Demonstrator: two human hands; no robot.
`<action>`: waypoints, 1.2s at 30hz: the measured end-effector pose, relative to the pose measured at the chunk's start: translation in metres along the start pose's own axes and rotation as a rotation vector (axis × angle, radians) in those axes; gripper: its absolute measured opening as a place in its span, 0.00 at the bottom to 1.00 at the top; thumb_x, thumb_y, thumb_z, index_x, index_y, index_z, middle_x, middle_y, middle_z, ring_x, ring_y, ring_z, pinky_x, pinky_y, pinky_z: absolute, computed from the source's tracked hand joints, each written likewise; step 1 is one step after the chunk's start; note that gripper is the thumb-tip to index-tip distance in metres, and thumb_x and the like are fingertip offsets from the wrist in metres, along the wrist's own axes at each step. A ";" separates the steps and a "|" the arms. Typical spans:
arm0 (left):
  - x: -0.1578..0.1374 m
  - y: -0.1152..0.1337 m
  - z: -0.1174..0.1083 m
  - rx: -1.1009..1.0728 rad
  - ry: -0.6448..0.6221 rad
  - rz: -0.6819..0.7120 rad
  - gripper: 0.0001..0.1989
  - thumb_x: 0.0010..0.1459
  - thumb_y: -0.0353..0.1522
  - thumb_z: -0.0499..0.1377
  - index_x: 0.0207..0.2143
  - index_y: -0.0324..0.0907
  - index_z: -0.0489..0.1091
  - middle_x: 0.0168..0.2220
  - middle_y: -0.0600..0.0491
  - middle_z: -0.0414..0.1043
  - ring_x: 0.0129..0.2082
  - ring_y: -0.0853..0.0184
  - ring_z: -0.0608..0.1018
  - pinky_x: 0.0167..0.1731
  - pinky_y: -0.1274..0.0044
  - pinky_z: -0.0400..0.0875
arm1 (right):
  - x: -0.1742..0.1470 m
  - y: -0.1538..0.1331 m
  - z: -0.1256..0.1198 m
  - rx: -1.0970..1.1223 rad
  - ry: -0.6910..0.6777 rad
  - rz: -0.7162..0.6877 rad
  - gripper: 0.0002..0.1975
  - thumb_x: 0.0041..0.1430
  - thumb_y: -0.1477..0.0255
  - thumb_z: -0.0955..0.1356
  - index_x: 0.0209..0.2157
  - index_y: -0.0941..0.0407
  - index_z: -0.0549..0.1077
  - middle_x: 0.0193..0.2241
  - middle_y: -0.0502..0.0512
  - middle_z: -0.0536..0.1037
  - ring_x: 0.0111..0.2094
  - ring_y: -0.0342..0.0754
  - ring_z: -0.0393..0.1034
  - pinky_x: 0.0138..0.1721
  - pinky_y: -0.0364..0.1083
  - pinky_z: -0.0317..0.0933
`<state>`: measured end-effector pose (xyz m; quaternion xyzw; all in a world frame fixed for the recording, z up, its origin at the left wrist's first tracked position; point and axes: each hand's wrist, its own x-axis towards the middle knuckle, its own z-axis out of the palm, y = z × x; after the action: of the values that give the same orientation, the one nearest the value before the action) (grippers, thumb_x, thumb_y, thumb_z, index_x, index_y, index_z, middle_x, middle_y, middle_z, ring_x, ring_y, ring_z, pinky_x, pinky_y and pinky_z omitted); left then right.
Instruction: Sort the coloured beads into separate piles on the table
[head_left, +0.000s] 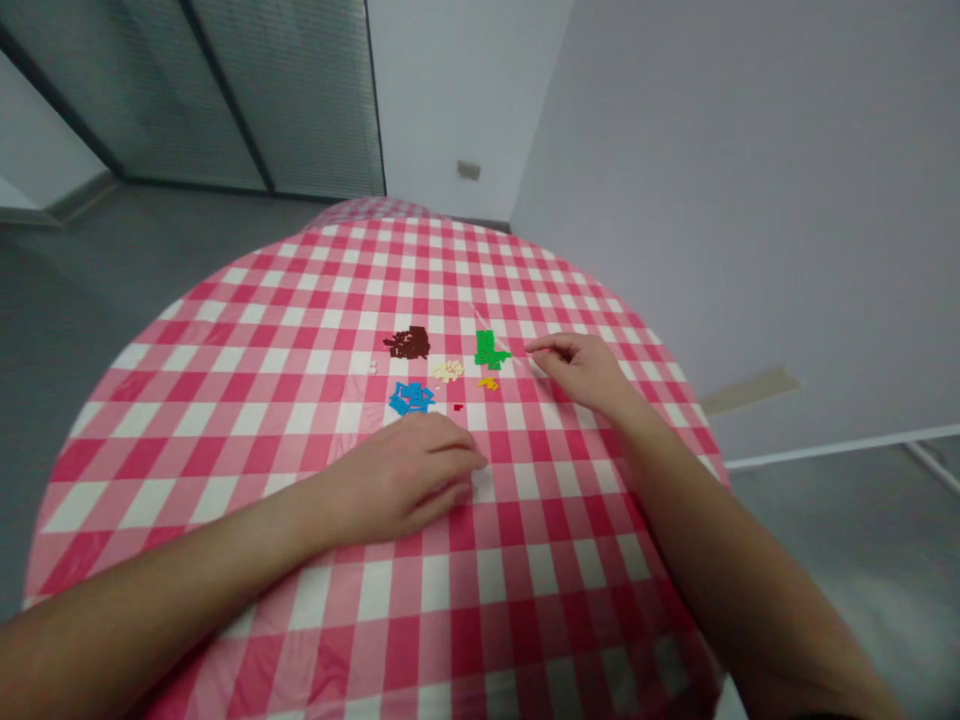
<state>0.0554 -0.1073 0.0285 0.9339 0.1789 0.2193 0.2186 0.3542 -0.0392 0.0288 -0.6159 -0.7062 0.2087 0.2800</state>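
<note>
My left hand [416,470] rests low over the tablecloth, just in front of a small pile of blue toy bricks [411,398]. Its fingers are loosely bent and slightly apart, and nothing shows in them. To the right of the green bricks [489,350] is my right hand [574,368], its index finger stretched towards them with a small gap between. I see nothing held there. Dark brown bricks [409,343] lie in a heap at the back left. Between the piles are cream pieces [448,371], yellow pieces [488,383] and a tiny red piece [458,407].
A red-and-white checked tablecloth [247,440] covers the round table. Small pale pieces [372,368] lie left of the cream pile. A plain wall [750,200] stands close on the right, and glass panels [300,90] stand beyond the table at the back left.
</note>
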 end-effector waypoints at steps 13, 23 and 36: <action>-0.008 0.006 0.043 0.018 -0.204 0.107 0.31 0.70 0.47 0.56 0.69 0.41 0.62 0.67 0.42 0.66 0.68 0.48 0.66 0.67 0.56 0.57 | 0.004 0.033 0.010 0.098 -0.037 0.054 0.18 0.57 0.61 0.70 0.42 0.57 0.85 0.24 0.54 0.79 0.23 0.46 0.65 0.27 0.46 0.57; -0.007 0.007 0.043 0.086 -0.240 0.115 0.30 0.72 0.48 0.54 0.67 0.39 0.64 0.68 0.42 0.65 0.69 0.48 0.65 0.68 0.57 0.54 | -0.003 0.039 0.009 0.043 0.016 -0.033 0.17 0.59 0.61 0.70 0.41 0.57 0.84 0.30 0.58 0.82 0.28 0.50 0.71 0.31 0.49 0.65; -0.005 0.008 0.042 0.033 -0.213 0.116 0.28 0.71 0.45 0.56 0.66 0.40 0.66 0.67 0.41 0.67 0.66 0.47 0.68 0.66 0.55 0.58 | 0.039 0.010 0.048 -0.192 -0.137 -0.404 0.27 0.67 0.60 0.67 0.64 0.51 0.72 0.66 0.64 0.68 0.66 0.63 0.63 0.65 0.65 0.59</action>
<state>0.0735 -0.1305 -0.0033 0.9642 0.1038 0.1282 0.2077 0.3267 0.0030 -0.0083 -0.4702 -0.8490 0.1217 0.2079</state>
